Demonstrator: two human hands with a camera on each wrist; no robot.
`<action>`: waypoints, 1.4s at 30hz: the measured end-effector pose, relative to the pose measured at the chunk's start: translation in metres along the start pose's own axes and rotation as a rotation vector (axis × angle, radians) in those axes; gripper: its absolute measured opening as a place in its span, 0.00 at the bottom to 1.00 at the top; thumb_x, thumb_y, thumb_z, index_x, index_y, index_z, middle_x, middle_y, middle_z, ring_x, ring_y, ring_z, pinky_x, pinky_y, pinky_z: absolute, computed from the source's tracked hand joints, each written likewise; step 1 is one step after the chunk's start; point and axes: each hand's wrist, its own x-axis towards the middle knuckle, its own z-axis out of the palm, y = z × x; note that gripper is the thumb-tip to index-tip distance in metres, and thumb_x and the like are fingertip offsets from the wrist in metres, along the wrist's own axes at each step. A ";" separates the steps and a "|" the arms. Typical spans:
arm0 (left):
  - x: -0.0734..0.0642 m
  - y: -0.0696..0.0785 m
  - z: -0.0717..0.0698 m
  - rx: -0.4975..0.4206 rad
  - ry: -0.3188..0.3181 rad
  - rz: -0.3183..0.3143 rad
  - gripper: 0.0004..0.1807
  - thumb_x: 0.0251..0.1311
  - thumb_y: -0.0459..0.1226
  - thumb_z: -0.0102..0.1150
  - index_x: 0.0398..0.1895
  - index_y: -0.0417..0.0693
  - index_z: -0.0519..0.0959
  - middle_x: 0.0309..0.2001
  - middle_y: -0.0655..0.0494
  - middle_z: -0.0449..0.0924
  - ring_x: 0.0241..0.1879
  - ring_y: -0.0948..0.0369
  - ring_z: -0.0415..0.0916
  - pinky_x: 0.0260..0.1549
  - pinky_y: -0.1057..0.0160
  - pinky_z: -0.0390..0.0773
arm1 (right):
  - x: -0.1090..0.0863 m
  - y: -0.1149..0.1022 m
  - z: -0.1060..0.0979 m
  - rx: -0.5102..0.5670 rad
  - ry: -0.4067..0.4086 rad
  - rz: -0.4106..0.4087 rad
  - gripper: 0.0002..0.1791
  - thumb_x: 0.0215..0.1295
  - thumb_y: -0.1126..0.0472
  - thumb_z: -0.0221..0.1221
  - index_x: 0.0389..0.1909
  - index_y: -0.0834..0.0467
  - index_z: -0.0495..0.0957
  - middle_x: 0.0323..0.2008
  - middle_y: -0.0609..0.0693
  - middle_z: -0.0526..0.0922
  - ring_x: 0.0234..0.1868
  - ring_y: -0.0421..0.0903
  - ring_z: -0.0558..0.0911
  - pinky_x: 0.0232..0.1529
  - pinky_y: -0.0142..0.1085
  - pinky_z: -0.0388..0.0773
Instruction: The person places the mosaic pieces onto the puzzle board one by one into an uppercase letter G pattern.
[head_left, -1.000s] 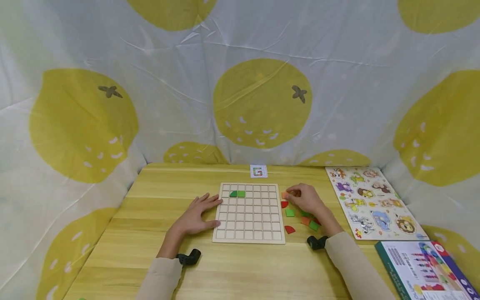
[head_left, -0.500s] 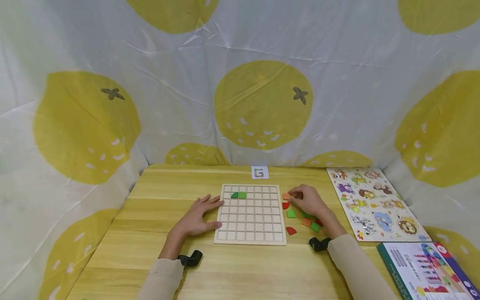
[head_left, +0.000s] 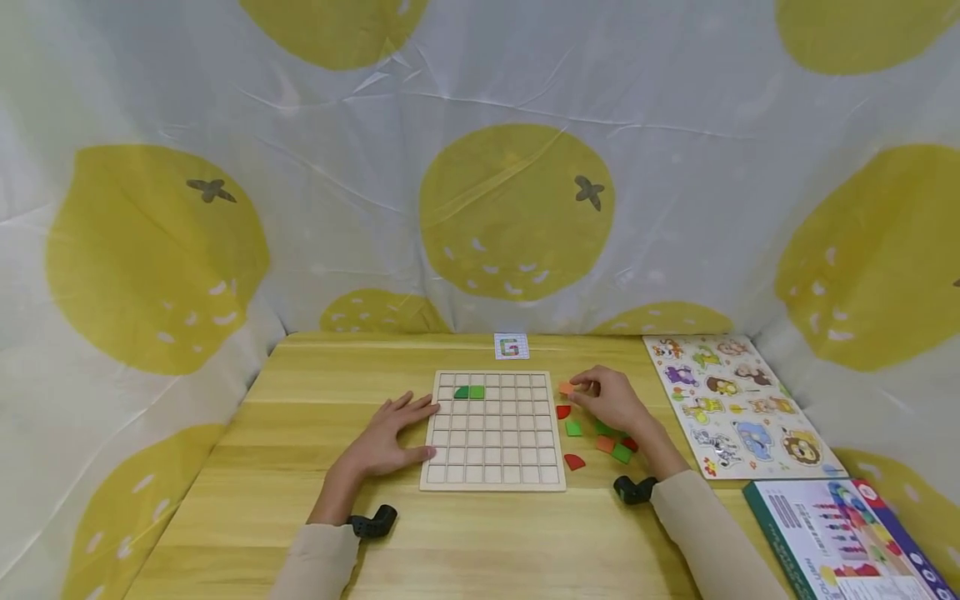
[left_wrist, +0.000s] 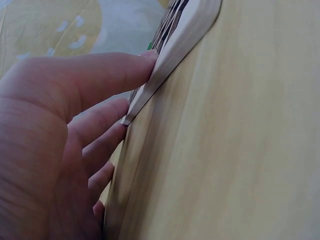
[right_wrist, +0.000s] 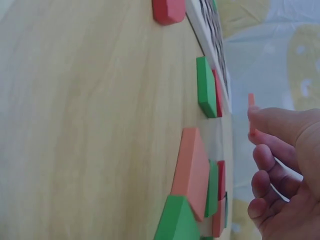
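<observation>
My right hand (head_left: 615, 404) pinches a small orange square tile (head_left: 566, 388) between thumb and forefinger, beside the wooden grid board's (head_left: 496, 437) upper right edge. In the right wrist view that orange tile (right_wrist: 251, 99) is seen edge-on, apart from the tabletop, with the other fingers loosely curled. My left hand (head_left: 386, 437) has its fingers spread; thumb and fingertips touch the board's left side, as the left wrist view shows too. A dark green quarter-circle tile (head_left: 462, 392) and a light green square tile (head_left: 477, 392) lie side by side in the board's second row.
Right of the board lie red quarter-circle tiles (head_left: 574, 462), a green square tile (head_left: 573, 428) and a loose group with another orange tile (head_left: 604, 444). A pattern card (head_left: 512, 347) lies behind the board. An animal puzzle board (head_left: 738, 408) and a box (head_left: 847, 533) are at right.
The head view shifts slightly. My right hand keeps its pinch on the orange tile and barely moves; my left hand stays at the board's edge.
</observation>
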 end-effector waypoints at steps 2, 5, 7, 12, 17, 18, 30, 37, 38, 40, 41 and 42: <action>0.000 0.000 -0.001 -0.002 0.003 0.006 0.41 0.60 0.55 0.67 0.77 0.56 0.69 0.80 0.53 0.61 0.82 0.42 0.47 0.78 0.34 0.42 | 0.001 -0.002 0.000 -0.002 0.006 -0.008 0.17 0.69 0.56 0.67 0.54 0.60 0.86 0.41 0.52 0.84 0.34 0.45 0.76 0.36 0.38 0.75; 0.001 0.001 -0.001 -0.012 0.004 0.008 0.41 0.60 0.55 0.67 0.77 0.56 0.69 0.80 0.53 0.61 0.82 0.42 0.47 0.78 0.35 0.41 | 0.001 -0.006 0.002 -0.011 0.014 -0.018 0.17 0.69 0.57 0.67 0.54 0.60 0.86 0.41 0.52 0.83 0.35 0.46 0.75 0.36 0.38 0.75; 0.001 0.000 -0.001 -0.008 0.002 0.008 0.42 0.60 0.55 0.67 0.77 0.57 0.69 0.80 0.54 0.61 0.82 0.43 0.46 0.78 0.35 0.42 | 0.002 -0.010 0.004 -0.008 0.011 -0.021 0.17 0.69 0.56 0.67 0.53 0.60 0.86 0.42 0.53 0.83 0.36 0.46 0.75 0.36 0.37 0.74; 0.001 -0.003 -0.002 0.002 -0.003 -0.005 0.41 0.60 0.56 0.67 0.77 0.58 0.68 0.80 0.56 0.60 0.82 0.43 0.46 0.79 0.35 0.41 | 0.008 -0.022 0.012 0.001 0.008 -0.006 0.15 0.70 0.55 0.66 0.52 0.56 0.87 0.42 0.51 0.83 0.35 0.47 0.73 0.33 0.37 0.72; 0.001 -0.003 -0.005 -0.008 0.012 -0.011 0.41 0.60 0.55 0.68 0.77 0.58 0.69 0.80 0.55 0.60 0.82 0.42 0.46 0.78 0.34 0.40 | 0.016 -0.036 0.022 0.008 -0.006 -0.036 0.15 0.70 0.55 0.66 0.53 0.56 0.87 0.41 0.51 0.82 0.35 0.46 0.72 0.31 0.36 0.71; 0.000 -0.003 -0.005 -0.009 0.011 -0.011 0.41 0.60 0.55 0.68 0.77 0.58 0.69 0.80 0.55 0.60 0.82 0.42 0.46 0.78 0.34 0.40 | 0.018 -0.038 0.024 0.011 -0.011 -0.047 0.15 0.70 0.55 0.66 0.53 0.56 0.86 0.41 0.51 0.82 0.34 0.46 0.72 0.30 0.36 0.71; -0.001 -0.002 -0.002 -0.005 0.007 -0.007 0.41 0.60 0.55 0.68 0.77 0.59 0.69 0.80 0.56 0.61 0.82 0.43 0.46 0.79 0.35 0.41 | 0.035 -0.056 0.056 0.035 -0.027 -0.035 0.13 0.68 0.56 0.67 0.50 0.55 0.88 0.38 0.48 0.82 0.35 0.44 0.75 0.36 0.36 0.74; -0.001 -0.002 -0.001 -0.003 0.007 -0.001 0.41 0.60 0.55 0.68 0.77 0.59 0.69 0.80 0.56 0.61 0.82 0.43 0.46 0.79 0.35 0.41 | 0.040 -0.065 0.069 0.087 -0.037 -0.019 0.12 0.67 0.57 0.68 0.49 0.55 0.88 0.38 0.48 0.82 0.35 0.45 0.75 0.38 0.37 0.75; -0.001 -0.002 0.000 -0.004 0.006 -0.001 0.41 0.60 0.55 0.68 0.77 0.59 0.69 0.80 0.56 0.61 0.82 0.43 0.46 0.79 0.35 0.41 | 0.041 -0.066 0.070 0.091 -0.040 -0.014 0.12 0.67 0.57 0.68 0.49 0.55 0.88 0.38 0.48 0.82 0.36 0.45 0.75 0.38 0.37 0.75; -0.001 -0.001 0.000 -0.003 0.005 -0.001 0.41 0.60 0.55 0.67 0.77 0.58 0.69 0.80 0.56 0.61 0.82 0.43 0.47 0.78 0.34 0.42 | 0.042 -0.068 0.072 0.101 -0.043 -0.006 0.12 0.67 0.57 0.68 0.49 0.55 0.88 0.38 0.48 0.82 0.36 0.45 0.75 0.39 0.37 0.75; -0.001 -0.001 0.000 -0.002 0.005 -0.002 0.41 0.60 0.55 0.67 0.77 0.58 0.69 0.80 0.56 0.61 0.82 0.43 0.47 0.79 0.35 0.41 | 0.042 -0.068 0.073 0.103 -0.048 -0.006 0.13 0.67 0.56 0.68 0.49 0.55 0.88 0.38 0.48 0.82 0.37 0.45 0.76 0.39 0.38 0.75; -0.001 -0.001 0.000 -0.003 0.004 -0.004 0.41 0.60 0.55 0.67 0.77 0.58 0.69 0.80 0.56 0.60 0.82 0.43 0.47 0.78 0.34 0.41 | 0.043 -0.069 0.074 0.105 -0.052 -0.007 0.13 0.67 0.57 0.68 0.50 0.56 0.88 0.38 0.48 0.82 0.37 0.45 0.75 0.39 0.37 0.75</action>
